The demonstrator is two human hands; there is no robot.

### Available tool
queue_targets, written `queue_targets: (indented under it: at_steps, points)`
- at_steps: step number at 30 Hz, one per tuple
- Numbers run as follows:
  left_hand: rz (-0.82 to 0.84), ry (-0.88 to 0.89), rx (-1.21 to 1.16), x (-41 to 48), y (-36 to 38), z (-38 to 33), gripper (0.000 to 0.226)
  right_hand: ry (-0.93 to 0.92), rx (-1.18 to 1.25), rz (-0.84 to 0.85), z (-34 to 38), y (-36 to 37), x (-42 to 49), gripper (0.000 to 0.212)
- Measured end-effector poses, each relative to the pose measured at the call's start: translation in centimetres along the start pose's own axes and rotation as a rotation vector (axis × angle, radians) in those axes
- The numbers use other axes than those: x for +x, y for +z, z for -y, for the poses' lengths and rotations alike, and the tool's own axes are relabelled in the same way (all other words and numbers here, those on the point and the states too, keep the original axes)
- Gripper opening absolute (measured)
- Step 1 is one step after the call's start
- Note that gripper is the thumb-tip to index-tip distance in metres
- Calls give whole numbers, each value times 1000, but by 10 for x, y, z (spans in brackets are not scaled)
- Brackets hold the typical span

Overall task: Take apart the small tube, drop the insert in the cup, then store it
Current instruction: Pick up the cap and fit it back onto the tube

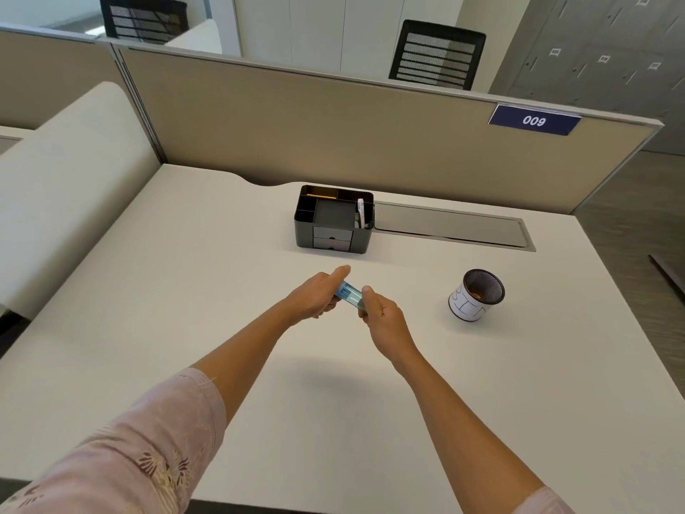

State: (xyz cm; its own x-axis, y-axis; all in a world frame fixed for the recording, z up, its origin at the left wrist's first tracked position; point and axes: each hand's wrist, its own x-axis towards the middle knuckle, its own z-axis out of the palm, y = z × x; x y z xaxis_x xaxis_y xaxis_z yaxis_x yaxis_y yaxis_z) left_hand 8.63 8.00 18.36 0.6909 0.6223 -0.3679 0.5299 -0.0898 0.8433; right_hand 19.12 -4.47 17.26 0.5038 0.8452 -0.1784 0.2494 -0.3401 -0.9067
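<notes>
Overhead, sign point(533, 120) "009", hands gripping tube point(348, 293)

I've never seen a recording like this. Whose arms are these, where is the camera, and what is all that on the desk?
There is no machine here: a person works with two bare hands. The single picture comes from a wide-angle camera worn on the person's head, looking forward and down, which is why the arms reach in from the bottom edge.

The left hand and the right hand grip opposite ends of a small bluish see-through tube, held above the pale desk, apparently ready to pull or twist it apart.

On the desk, further back, stands a black desk organizer with compartments and small drawers; something white stands in its right side. To the right sits a mesh cup with a white paper wrap; something brownish lies in it. Behind are a partition and office chairs.
</notes>
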Motion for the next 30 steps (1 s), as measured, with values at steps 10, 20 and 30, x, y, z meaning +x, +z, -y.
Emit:
queue_targets:
  at_steps: [10,20,30]
  points:
    - [-286,187,270,34,-6,47,64,43,22,-77,-5,-24,54,26]
    - [-201,57,581,70,-10,104,79,80,-21,-169,-6,-21,133,25]
    - [-130,-41,608,92,-12,150,81,-45,-104,-140,15,7,210,22]
